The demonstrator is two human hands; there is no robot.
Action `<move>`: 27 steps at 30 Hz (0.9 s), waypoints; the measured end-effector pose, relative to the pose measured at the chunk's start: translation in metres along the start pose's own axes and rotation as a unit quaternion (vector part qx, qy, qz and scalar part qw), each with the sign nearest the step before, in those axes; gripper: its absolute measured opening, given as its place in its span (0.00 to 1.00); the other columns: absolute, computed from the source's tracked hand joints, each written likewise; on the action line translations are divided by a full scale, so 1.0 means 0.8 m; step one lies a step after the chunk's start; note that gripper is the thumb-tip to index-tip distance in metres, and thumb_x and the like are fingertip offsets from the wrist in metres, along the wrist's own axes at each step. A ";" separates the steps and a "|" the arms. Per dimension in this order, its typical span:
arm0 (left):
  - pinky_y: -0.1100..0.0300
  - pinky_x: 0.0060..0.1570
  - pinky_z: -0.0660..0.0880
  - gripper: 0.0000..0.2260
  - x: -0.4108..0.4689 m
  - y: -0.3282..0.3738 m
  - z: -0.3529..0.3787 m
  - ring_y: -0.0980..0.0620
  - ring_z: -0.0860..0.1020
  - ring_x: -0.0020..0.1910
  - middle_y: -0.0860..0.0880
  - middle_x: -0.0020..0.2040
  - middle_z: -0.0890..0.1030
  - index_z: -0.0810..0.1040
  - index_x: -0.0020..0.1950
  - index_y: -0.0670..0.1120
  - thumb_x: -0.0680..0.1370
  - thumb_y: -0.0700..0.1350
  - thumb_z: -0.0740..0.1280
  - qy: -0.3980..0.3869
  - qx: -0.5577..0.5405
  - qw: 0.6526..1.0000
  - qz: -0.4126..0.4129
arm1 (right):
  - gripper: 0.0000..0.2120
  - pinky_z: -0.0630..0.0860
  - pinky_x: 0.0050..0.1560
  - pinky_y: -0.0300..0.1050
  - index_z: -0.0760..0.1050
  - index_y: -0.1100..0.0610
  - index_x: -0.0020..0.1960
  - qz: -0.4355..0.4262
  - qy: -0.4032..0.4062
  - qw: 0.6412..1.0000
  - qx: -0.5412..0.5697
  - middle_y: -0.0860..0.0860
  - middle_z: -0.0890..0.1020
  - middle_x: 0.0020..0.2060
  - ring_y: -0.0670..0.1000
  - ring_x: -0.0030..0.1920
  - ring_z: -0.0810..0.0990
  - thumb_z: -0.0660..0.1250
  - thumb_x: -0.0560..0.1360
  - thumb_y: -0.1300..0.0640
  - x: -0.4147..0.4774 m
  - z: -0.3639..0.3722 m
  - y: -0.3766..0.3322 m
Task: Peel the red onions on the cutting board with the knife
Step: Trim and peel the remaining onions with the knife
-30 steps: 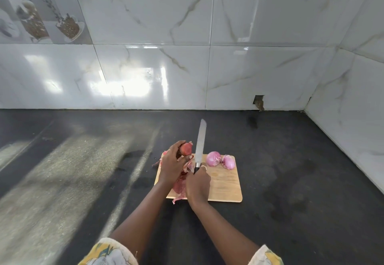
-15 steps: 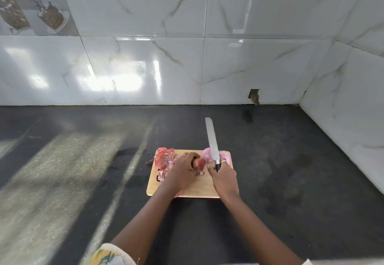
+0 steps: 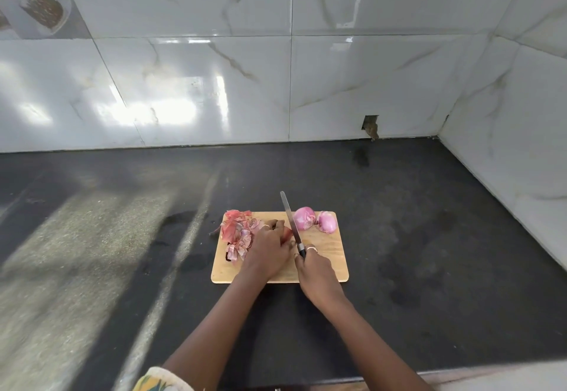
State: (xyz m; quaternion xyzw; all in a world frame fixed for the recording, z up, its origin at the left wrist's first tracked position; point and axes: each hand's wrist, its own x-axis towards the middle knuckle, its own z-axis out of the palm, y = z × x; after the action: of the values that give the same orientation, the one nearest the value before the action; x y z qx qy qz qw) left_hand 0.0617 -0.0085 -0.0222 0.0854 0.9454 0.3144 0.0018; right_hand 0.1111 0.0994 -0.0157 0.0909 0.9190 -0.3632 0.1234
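Step in hand: skinning one more onion.

The left hand (image 3: 267,249) lies over a red onion (image 3: 287,234) near the middle of the cutting board (image 3: 333,260). Its fingers are curled around the onion and hold it down on the wood. Only a small dark-red patch shows past the fingers.

The right hand (image 3: 314,265) is wrapped around the handle of the knife (image 3: 291,222). The blade points away from the person, tip leaning a little left. Its near part runs just beside the right side of the held onion. Cannot tell whether the edge touches it.

Two peeled onions (image 3: 306,220), pale pink and glossy, sit touching each other at the far right corner of the board, just right of the blade. A heap of peels (image 3: 239,232) covers the far left part of the board, up against the left fingers. The board rests on a dark counter (image 3: 122,237) before a tiled wall (image 3: 214,83).

Judgement: two onions are done, and the held one looks like the last, as no other unpeeled onion is in view. The next move likely calls for a shallow cut at one end. The left fingertips should be tucked clear of the edge, with enough downward hold to stop the round onion rolling.
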 end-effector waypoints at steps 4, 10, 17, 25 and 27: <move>0.68 0.41 0.62 0.06 0.004 0.002 0.001 0.46 0.74 0.44 0.45 0.42 0.74 0.70 0.38 0.42 0.72 0.33 0.62 0.021 -0.014 1.000 -0.008 | 0.14 0.72 0.50 0.51 0.69 0.60 0.58 -0.007 -0.006 1.000 0.003 0.59 0.78 0.53 0.60 0.53 0.77 0.51 0.82 0.53 0.002 -0.001 -0.003; 0.69 0.41 0.60 0.07 0.010 0.005 -0.006 0.52 0.67 0.39 0.49 0.39 0.71 0.72 0.40 0.40 0.71 0.29 0.61 0.046 -0.038 0.998 -0.007 | 0.14 0.72 0.50 0.52 0.69 0.59 0.60 -0.030 0.001 0.999 -0.042 0.58 0.78 0.54 0.61 0.53 0.77 0.51 0.82 0.51 0.009 -0.007 -0.009; 0.65 0.34 0.59 0.14 0.012 0.002 -0.002 0.50 0.69 0.36 0.50 0.34 0.71 0.63 0.32 0.47 0.72 0.30 0.60 0.040 -0.046 0.998 -0.033 | 0.14 0.72 0.51 0.52 0.64 0.59 0.64 -0.021 -0.003 0.995 -0.094 0.59 0.77 0.56 0.61 0.55 0.77 0.47 0.82 0.57 0.006 -0.002 -0.019; 0.68 0.32 0.62 0.12 0.010 -0.009 0.002 0.53 0.67 0.32 0.52 0.32 0.70 0.66 0.36 0.46 0.70 0.30 0.61 0.046 -0.070 0.996 0.008 | 0.14 0.72 0.52 0.50 0.67 0.61 0.62 0.013 -0.058 0.995 -0.075 0.60 0.75 0.59 0.61 0.57 0.76 0.48 0.81 0.60 0.020 -0.017 -0.042; 0.68 0.31 0.61 0.11 0.010 -0.013 0.004 0.53 0.67 0.31 0.52 0.32 0.72 0.66 0.36 0.46 0.70 0.30 0.61 0.057 -0.080 0.995 0.005 | 0.14 0.73 0.52 0.51 0.68 0.61 0.60 0.007 -0.062 0.996 -0.063 0.60 0.75 0.59 0.62 0.57 0.76 0.49 0.82 0.58 0.024 -0.018 -0.048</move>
State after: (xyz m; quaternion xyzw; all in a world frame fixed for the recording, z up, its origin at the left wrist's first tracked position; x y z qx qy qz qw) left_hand 0.0525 -0.0137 -0.0305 0.0714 0.9153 0.3937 -0.0467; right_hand 0.0804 0.0829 0.0135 0.0667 0.9298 -0.3091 0.1882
